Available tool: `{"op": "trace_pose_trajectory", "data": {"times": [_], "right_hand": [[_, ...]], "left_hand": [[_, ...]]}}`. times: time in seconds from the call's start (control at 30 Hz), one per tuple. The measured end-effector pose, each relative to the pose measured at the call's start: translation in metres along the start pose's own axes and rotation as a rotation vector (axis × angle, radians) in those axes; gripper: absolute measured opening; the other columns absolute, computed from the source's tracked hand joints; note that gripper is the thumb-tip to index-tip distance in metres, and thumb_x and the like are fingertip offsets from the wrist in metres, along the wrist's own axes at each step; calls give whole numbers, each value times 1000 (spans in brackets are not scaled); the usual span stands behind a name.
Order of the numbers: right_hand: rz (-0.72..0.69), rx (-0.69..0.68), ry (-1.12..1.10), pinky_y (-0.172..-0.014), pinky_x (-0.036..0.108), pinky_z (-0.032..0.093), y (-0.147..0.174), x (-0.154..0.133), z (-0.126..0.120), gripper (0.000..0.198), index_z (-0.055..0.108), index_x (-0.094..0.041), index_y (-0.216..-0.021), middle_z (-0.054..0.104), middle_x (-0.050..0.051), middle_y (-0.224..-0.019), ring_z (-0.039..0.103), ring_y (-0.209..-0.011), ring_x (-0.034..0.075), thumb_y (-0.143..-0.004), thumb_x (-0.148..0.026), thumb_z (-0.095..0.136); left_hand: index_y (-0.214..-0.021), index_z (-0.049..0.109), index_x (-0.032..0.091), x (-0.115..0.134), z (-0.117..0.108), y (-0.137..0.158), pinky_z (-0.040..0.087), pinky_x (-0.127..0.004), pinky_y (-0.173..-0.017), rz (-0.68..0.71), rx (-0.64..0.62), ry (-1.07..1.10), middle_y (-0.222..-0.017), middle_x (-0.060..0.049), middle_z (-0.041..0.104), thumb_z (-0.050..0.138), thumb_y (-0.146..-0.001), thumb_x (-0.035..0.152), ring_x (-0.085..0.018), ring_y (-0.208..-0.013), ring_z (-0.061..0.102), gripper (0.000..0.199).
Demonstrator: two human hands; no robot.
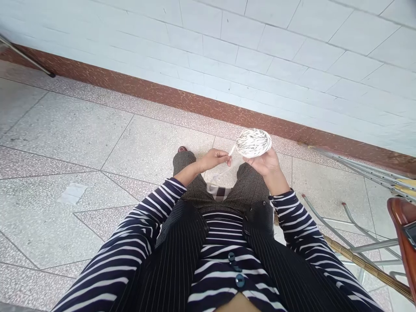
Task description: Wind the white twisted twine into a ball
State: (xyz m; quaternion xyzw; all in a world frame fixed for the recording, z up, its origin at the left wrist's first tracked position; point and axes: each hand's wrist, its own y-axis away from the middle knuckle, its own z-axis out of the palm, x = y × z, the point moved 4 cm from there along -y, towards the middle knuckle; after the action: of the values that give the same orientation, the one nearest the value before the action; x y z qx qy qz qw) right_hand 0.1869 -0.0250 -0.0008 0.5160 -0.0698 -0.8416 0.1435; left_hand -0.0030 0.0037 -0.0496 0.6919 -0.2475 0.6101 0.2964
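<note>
A ball of white yarn with dark flecks (253, 143) rests in my right hand (264, 164), whose fingers cup it from below. My left hand (214, 160) is just left of the ball, thumb and fingers pinched on a strand of yarn (232, 150) that runs up to the ball's left side. Both hands are held out above my knees. Between my legs, below the hands, lies some pale and dark checked cloth (221, 192), partly hidden by my trousers.
A white tiled wall (208, 47) with a red-brown skirting (182, 99) stands ahead. On the speckled tile floor at left lies a white paper (72, 193). Metal frame legs (351, 216) and a brown wooden piece (398, 225) are at right; a metal leg (29, 56) is far left.
</note>
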Motion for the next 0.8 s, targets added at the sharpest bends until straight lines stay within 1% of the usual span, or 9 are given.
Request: {"op": "trace_pose_trajectory", "data": {"times": [0.13, 0.23, 0.33, 0.43, 0.5, 0.6, 0.67, 0.73, 0.8], "right_hand": [[-124, 135, 8, -76, 33, 56, -10, -7, -3, 57, 56, -31, -122, 64, 6, -127, 58, -114, 26, -69, -47, 73], [-225, 277, 102, -74, 32, 55, -14, -9, -5, 63, 54, -32, -124, 61, 4, -129, 59, -106, 23, -65, -38, 75], [-409, 388, 346, -84, 39, 55, -14, -14, -5, 70, 53, -31, -126, 58, 4, -128, 58, -110, 25, -60, -31, 77], [-628, 448, 564, -101, 47, 49, -10, -22, -5, 70, 56, -28, -124, 55, 5, -129, 54, -120, 28, -59, -29, 79], [-709, 457, 612, -105, 50, 47, -9, -28, -7, 68, 55, -27, -125, 54, 6, -130, 54, -122, 29, -61, -30, 78], [-783, 449, 597, -103, 49, 49, -8, -41, -11, 68, 51, -28, -129, 53, 6, -130, 55, -121, 28, -65, -29, 74], [-834, 478, 595, -104, 50, 49, -7, -53, -18, 69, 51, -28, -130, 52, 6, -130, 55, -121, 28, -65, -28, 73], [-876, 531, 598, -105, 51, 49, -6, -63, -26, 69, 50, -28, -132, 52, 6, -131, 55, -122, 28, -66, -27, 71], [-883, 554, 613, -106, 52, 49, -4, -71, -34, 71, 49, -30, -136, 49, 7, -135, 52, -125, 28, -68, -28, 69]], "left_hand": [[-83, 73, 14, -3, 11, 4, 50, -29, -90, -21, -46, 28, -82, -6, 76, 57, -93, 41, -16, -86, 69, 33], [-86, 73, 13, -6, 14, 4, 49, -30, -91, -39, -47, 34, -84, -6, 76, 56, -94, 40, -17, -88, 68, 32], [-83, 73, 13, -10, 14, 3, 48, -29, -88, -75, -59, 24, -82, -6, 75, 58, -92, 42, -16, -85, 67, 34], [-79, 74, 14, -14, 14, 4, 47, -26, -83, -117, -103, 31, -80, -4, 74, 65, -87, 45, -16, -82, 66, 33], [-78, 76, 14, -17, 14, 7, 47, -25, -82, -136, -149, 30, -82, -4, 75, 69, -84, 44, -16, -83, 66, 31], [-77, 77, 15, -25, 11, 14, 47, -26, -83, -177, -179, 38, -83, -4, 75, 73, -81, 43, -16, -84, 66, 28], [-79, 78, 15, -33, 5, 20, 47, -27, -85, -213, -134, 68, -85, -4, 76, 75, -79, 41, -16, -85, 66, 26], [-88, 79, 15, -42, -3, 24, 49, -28, -86, -246, -43, 137, -90, -5, 76, 79, -76, 37, -16, -87, 67, 25], [-99, 78, 14, -50, -10, 26, 52, -29, -83, -269, 37, 235, -95, -6, 76, 81, -73, 33, -17, -88, 67, 32]]}}
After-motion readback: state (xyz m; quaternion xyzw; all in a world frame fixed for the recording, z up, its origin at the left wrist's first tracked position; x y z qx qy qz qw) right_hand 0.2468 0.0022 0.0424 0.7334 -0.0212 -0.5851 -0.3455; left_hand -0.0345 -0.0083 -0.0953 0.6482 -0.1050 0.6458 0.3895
